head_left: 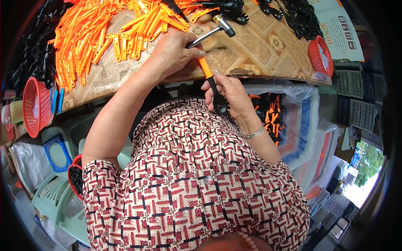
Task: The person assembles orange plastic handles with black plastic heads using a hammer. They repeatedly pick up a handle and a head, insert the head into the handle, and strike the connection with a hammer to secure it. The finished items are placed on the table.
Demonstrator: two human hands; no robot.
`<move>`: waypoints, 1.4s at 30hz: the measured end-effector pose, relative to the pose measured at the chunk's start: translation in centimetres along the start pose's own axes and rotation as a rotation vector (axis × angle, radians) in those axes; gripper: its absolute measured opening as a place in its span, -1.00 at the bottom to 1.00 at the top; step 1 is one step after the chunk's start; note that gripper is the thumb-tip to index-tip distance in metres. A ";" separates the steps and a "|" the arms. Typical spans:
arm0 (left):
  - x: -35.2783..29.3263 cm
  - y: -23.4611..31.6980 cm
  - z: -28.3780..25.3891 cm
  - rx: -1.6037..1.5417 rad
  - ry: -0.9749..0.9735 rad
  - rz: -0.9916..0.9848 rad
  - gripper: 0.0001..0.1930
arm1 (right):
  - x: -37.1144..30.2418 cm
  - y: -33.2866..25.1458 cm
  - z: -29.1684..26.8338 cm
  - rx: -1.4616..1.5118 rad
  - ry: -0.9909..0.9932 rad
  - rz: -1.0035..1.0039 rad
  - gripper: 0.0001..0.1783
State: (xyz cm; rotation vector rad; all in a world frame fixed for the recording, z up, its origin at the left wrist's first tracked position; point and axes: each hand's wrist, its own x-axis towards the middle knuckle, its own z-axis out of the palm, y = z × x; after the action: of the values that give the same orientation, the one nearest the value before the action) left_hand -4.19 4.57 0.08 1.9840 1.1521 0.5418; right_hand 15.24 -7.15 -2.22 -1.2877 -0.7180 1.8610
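gripping a slim plastic tool with an orange handle and a black toothed head (212,88), the right hand (229,95) is closing its fingers around the black lower part, the thumb and forefinger pinching the shaft while the toothed end is poking out below the palm. a thin silver bangle (253,134) is sitting on that wrist. the tool is standing nearly upright at the table edge, its orange end reaching up to the left hand (171,52).

just above and to the left of the right hand, the left hand is curling shut around the metal handle of a small hammer (211,32), whose head with one black face is pointing up and away to the right of the knuckles, over the patterned brown tabletop (251,46).

beyond the left hand, a wide heap of loose orange plastic handles (96,33) is spreading across the table, running off to that hand's left. farther off, above and to the right of the hammer head, a pile of black toothed plastic heads (293,16) is lying along the far edge.

to the right of the right hand, below the table, a clear bag of finished orange-and-black pieces (268,111) is sitting in a lined crate. a red plastic basket (320,56) is resting at the table's right end, another red basket (35,106) well to the left of the left hand.
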 end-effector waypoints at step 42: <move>-9.3 1.7 -3.3 -0.150 0.420 -0.032 -0.57 | -2.6 -1.8 -6.4 -0.274 -0.097 -0.002 -0.66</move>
State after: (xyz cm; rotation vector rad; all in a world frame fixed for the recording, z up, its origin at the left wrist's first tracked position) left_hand -10.17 -2.67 3.60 1.7668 1.3445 1.0321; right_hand 22.29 -8.04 -1.60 -1.3704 -1.0551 1.8815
